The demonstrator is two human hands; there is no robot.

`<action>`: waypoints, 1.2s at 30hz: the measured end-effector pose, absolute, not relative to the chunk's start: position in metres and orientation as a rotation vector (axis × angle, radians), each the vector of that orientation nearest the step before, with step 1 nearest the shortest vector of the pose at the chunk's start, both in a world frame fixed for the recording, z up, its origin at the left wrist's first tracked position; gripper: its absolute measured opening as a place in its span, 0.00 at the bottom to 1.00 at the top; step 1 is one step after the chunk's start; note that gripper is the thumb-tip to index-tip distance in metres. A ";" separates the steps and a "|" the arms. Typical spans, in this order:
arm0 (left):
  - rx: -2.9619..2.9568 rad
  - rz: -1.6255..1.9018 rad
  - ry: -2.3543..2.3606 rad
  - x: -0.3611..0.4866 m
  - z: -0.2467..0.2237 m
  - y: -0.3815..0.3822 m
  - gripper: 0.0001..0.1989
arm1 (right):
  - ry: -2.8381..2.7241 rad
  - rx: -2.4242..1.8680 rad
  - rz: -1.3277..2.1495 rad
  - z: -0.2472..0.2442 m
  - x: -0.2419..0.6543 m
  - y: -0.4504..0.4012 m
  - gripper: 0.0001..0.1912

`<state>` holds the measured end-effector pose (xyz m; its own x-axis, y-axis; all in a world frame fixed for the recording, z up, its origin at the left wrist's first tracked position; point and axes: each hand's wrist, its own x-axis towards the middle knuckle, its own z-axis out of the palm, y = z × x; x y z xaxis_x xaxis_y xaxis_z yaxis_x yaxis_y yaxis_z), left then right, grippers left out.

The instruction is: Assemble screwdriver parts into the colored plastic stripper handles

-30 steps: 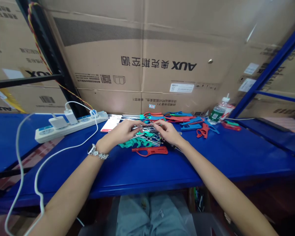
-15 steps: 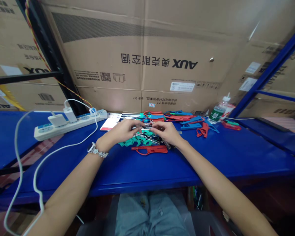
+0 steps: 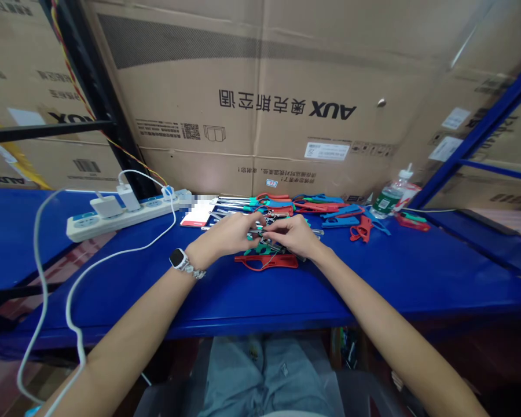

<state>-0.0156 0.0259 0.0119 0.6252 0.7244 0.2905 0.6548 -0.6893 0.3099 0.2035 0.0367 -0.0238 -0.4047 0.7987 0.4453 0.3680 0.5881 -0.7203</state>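
Observation:
Over the middle of the blue table, my left hand (image 3: 231, 233) and my right hand (image 3: 296, 236) meet fingertip to fingertip. Both have their fingers closed around a small part, too small to name, with a bit of green and metal showing between them. Beneath them lie green plastic pieces (image 3: 263, 249) and metal parts, partly hidden by the hands. A red lighter-shaped casing (image 3: 280, 261) lies just in front. Behind the hands are metal rods with green ends (image 3: 234, 201) and a pile of red and blue casings (image 3: 319, 207).
A white power strip (image 3: 113, 223) with plugs and a looping white cable stands at the left. A white and red card (image 3: 198, 212) lies behind my left hand. A bottle (image 3: 384, 200) is at the back right, before large cardboard boxes (image 3: 286, 69).
My left hand has turned and moved slightly right and down, over the green pieces. A bit of green now shows between the fingertips. The view has shifted slightly.

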 end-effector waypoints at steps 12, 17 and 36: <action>2.618 0.832 0.941 -0.024 0.006 0.041 0.02 | -1.902 -0.935 0.744 -0.019 0.205 0.033 0.13; 2.722 0.941 0.867 -0.026 0.007 0.042 0.04 | -1.863 -0.891 0.899 -0.015 0.205 0.033 0.15; 2.596 0.857 0.927 -0.030 0.014 0.040 0.07 | -2.000 -0.988 0.503 -0.011 0.206 0.029 0.03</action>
